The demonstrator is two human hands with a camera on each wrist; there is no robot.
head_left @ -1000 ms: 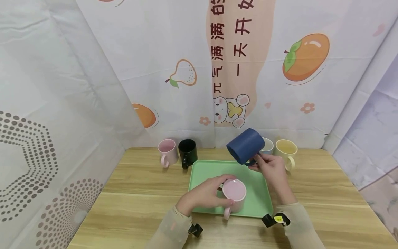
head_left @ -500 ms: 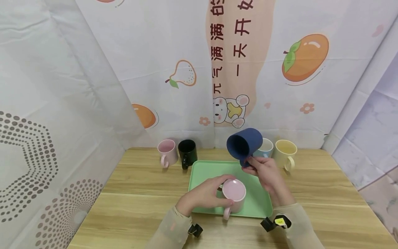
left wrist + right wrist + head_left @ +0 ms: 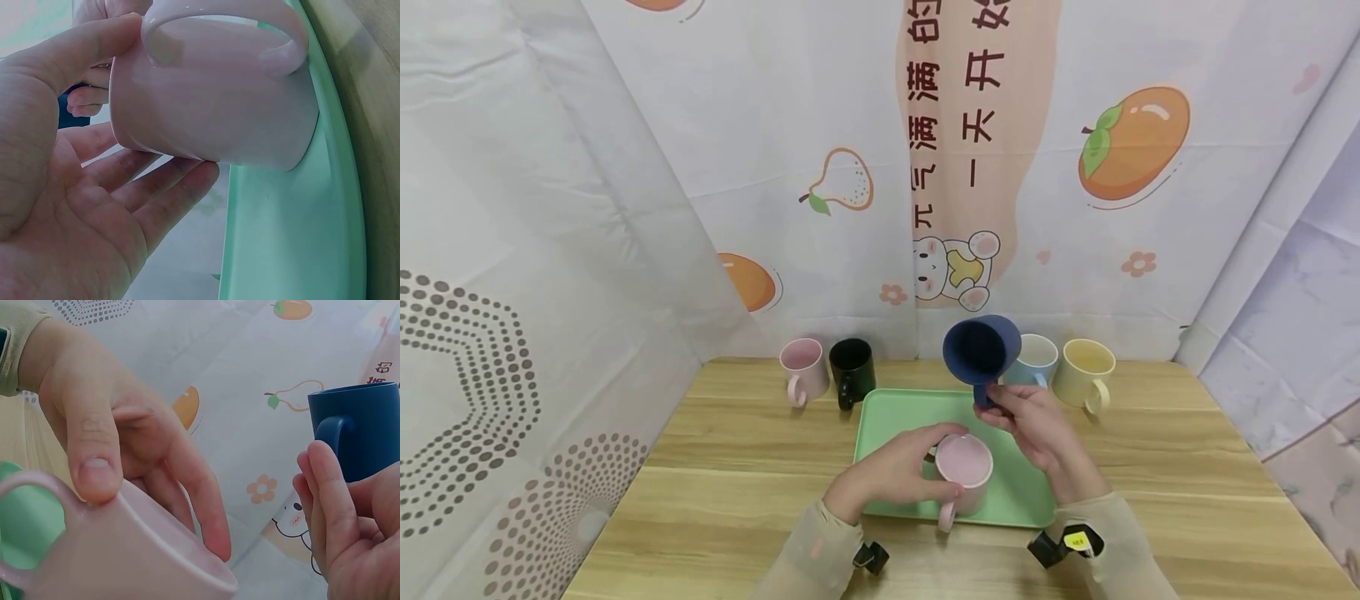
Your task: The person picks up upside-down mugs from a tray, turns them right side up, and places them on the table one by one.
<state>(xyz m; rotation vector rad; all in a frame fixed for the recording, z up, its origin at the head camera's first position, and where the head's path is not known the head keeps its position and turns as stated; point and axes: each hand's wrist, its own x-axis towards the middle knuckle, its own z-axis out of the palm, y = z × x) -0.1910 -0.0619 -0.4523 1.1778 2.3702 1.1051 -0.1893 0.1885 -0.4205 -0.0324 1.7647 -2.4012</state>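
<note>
My left hand (image 3: 895, 471) grips a pink mug (image 3: 972, 500) over the front part of the green tray (image 3: 910, 402). Its thumb presses near the handle, and the fingers reach round the far side. In the head view the mug's upper face is a pale disc with a white ring, and its handle points toward me. My right hand (image 3: 1037, 425) pinches the handle of a dark blue mug (image 3: 1004, 340), raised over the tray's back edge with its mouth facing me. In the right wrist view this blue mug (image 3: 369, 434) appears beyond the curled fingers (image 3: 331, 487).
At the table's back left stand another pink mug (image 3: 806, 375) and a black mug (image 3: 855, 375). A light blue mug (image 3: 1026, 373), partly hidden, and a yellow mug (image 3: 1078, 379) stand at the back right. A printed curtain (image 3: 850, 275) hangs close behind them.
The blue mug has turned in my right hand from tilted leftward to mouth toward me, shifting slightly left. More of the light blue mug shows. My left hand and its pink mug stay put.
</note>
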